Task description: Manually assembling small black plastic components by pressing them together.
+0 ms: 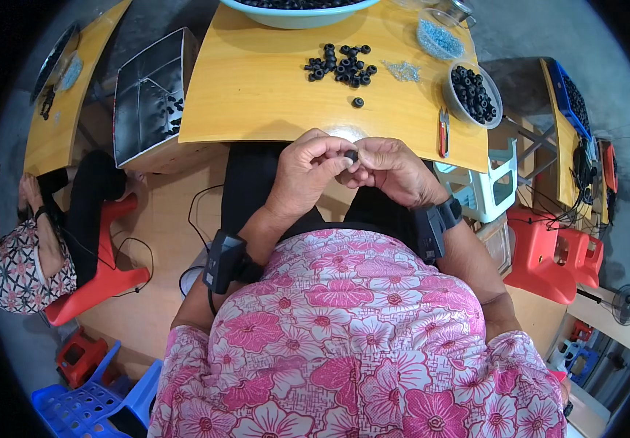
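Observation:
My left hand (307, 169) and my right hand (395, 171) meet just below the near edge of a yellow wooden table (256, 87). Together they pinch a small black ring-shaped part (351, 155) between the fingertips. A black device is strapped to each wrist. On the table beyond the hands lies a loose pile of several black rings (340, 64), with one single ring (358, 102) closer to me. A small heap of tiny silvery pieces (402, 71) lies to the right of the pile.
A metal bowl of black rings (473, 93) and red-handled pliers (444, 131) sit at the table's right. A clear container of silvery bits (439, 36) and a pale blue basin (296, 13) stand at the back. Another person (30, 248) sits left on a red stool.

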`<state>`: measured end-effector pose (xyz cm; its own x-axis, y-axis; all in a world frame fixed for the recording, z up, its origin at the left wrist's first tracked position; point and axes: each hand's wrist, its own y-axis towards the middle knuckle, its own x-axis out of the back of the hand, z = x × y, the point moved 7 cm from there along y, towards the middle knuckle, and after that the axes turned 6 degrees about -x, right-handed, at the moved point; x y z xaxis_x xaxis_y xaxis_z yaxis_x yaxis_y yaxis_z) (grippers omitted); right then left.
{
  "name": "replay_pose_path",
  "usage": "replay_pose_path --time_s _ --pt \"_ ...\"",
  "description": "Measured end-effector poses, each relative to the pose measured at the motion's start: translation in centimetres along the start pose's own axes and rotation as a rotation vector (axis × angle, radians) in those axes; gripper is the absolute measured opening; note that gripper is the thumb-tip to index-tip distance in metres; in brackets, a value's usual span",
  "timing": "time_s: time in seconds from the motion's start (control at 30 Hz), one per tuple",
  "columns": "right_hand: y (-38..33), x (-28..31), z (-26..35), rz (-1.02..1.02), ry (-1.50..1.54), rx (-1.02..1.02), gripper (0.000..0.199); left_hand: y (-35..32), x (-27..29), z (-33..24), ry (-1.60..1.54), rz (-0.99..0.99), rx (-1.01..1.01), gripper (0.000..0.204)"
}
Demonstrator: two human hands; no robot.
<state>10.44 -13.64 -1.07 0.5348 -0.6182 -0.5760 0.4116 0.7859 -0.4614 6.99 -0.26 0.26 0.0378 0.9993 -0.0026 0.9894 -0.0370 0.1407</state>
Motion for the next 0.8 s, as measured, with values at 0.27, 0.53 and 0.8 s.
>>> replay_pose_path --time_s 0.27,0.53,0.8 --pt "-0.5 -0.5 2.5 -0.329 -0.534 0.263 0.018 0.3 -0.8 -0.2 -0.276 0.005 0.048 0.044" --pt "-0.7 -1.2 4.5 -0.412 -0.678 0.424 0.022 1.7 -0.8 -1.0 -0.228 0.015 0.05 0.047" --pt "-0.1 -0.2 5.6 -0.448 -0.732 0.461 0.021 3.7 -0.5 -0.6 -0.184 0.077 0.067 0.043"
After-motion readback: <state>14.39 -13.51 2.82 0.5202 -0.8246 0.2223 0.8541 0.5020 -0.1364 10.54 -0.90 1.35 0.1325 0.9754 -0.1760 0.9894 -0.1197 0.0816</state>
